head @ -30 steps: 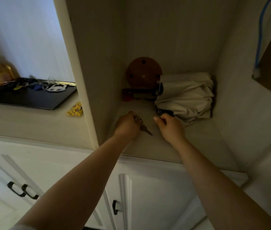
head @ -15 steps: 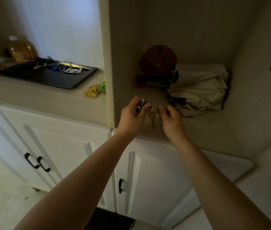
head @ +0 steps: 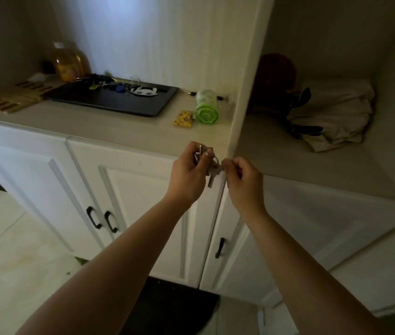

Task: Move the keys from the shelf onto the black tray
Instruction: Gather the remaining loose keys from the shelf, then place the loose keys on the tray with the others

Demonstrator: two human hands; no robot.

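Note:
A bunch of metal keys on wire rings hangs in front of the counter's front edge, just left of the cabinet's upright panel. My left hand is closed around the rings. My right hand pinches the bunch from the right side. The black tray lies on the counter at the back left, well away from both hands. Several keys and key fobs lie along its far edge. The shelf sits to the right of my hands.
A green roll and a yellow packet lie on the counter right of the tray. A bottle of amber liquid and wooden racks stand left of it. A folded beige bag and a round brown object fill the shelf's back.
Both hands have drawn back out of the shelf with the keys, which have left its surface. The view has swung left, bringing the tray nearer the middle.

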